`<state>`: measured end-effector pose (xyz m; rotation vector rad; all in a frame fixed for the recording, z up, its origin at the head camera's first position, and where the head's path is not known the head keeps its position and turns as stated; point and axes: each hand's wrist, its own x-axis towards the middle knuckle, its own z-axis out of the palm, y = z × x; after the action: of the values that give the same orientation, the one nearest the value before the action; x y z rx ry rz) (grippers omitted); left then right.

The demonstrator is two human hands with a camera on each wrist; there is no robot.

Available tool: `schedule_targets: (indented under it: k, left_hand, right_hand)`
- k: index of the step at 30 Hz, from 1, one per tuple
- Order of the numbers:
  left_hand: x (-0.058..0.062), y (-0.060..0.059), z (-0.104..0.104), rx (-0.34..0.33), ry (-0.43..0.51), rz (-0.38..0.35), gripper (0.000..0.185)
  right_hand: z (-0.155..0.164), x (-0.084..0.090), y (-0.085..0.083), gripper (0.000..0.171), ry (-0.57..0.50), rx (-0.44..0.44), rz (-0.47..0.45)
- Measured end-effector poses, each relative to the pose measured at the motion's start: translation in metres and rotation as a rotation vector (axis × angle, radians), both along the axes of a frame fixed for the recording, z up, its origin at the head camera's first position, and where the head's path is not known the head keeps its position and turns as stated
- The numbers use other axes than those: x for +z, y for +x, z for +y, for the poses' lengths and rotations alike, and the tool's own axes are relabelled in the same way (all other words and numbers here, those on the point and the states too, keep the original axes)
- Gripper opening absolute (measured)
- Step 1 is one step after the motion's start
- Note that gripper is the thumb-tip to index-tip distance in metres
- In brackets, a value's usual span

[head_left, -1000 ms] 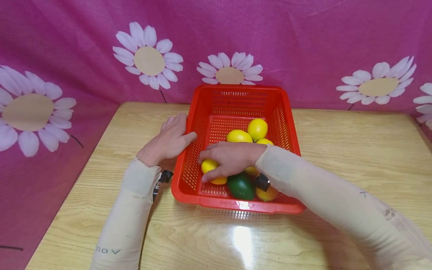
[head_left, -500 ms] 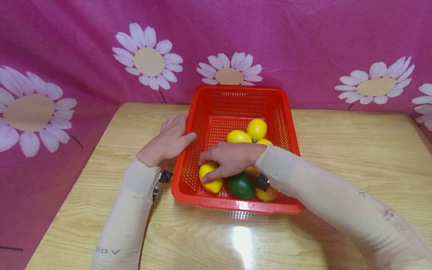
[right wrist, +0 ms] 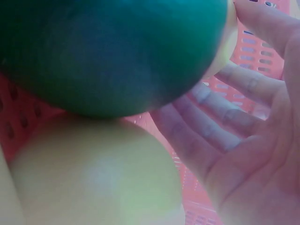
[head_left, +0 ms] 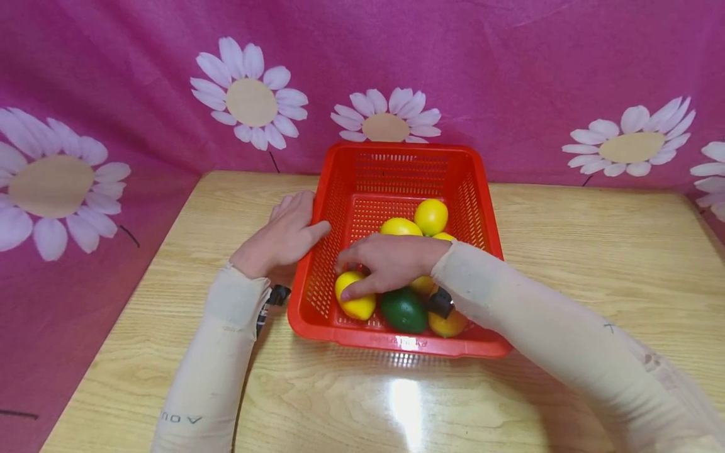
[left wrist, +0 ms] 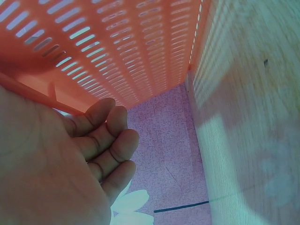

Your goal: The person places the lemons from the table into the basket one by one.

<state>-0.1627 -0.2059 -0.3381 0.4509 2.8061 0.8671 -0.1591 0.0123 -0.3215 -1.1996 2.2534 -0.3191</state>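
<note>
A red plastic basket [head_left: 376,345] stands on the table with several yellow lemons and a dark green, avocado-like fruit [head_left: 404,311] in it. My left hand [head_left: 280,236] holds the basket's left rim, thumb over the edge; its fingers [left wrist: 124,145] bend loosely outside the wall in the left wrist view. Inside the basket, my right hand [head_left: 391,261] pinches a lemon [head_left: 355,305] near the front left corner, its thumb on top and the fingertips partly hidden behind it. In the right wrist view, the green fruit [right wrist: 117,51] and a pale yellow fruit [right wrist: 98,173] block most of that lemon.
Behind the right hand lie a lemon [head_left: 401,226] and another lemon [head_left: 432,216]. An orange-yellow fruit [head_left: 447,324] sits under the right wrist. The wooden table [head_left: 595,251] meets a pink flowered cloth [head_left: 453,50] at the back.
The lemon under my right hand has turned, its pointed end now toward the front right. The right hand has shifted slightly. My left hand and the basket look still.
</note>
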Motion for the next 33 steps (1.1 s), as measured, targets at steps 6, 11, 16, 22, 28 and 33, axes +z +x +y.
schedule_targets:
  k: [6, 11, 16, 22, 28, 33]
  left_hand:
    - [0.001, 0.0, 0.0, 0.001, 0.009, -0.011, 0.046]
    - [0.001, -0.001, 0.001, 0.002, 0.007, -0.012, 0.048]
    - [0.001, 0.0, 0.0, 0.002, 0.009, -0.01, 0.049]
    - [0.002, 0.002, -0.001, -0.002, 0.016, -0.012, 0.051]
    - [0.001, 0.005, -0.005, -0.004, 0.014, -0.017, 0.05]
    - [-0.002, 0.003, -0.003, 0.007, 0.017, -0.012, 0.052]
  right_hand:
    - [0.002, 0.001, -0.001, 0.047, -0.03, 0.01, 0.021]
    - [0.003, 0.003, -0.001, 0.044, -0.051, 0.002, 0.04]
    - [0.003, 0.004, -0.002, 0.045, -0.063, -0.021, 0.047]
    - [0.004, 0.008, -0.001, 0.045, -0.085, -0.037, 0.063]
    - [0.003, 0.011, 0.002, 0.045, -0.102, -0.076, 0.068]
    - [0.01, 0.015, 0.003, 0.045, -0.139, -0.101, 0.083]
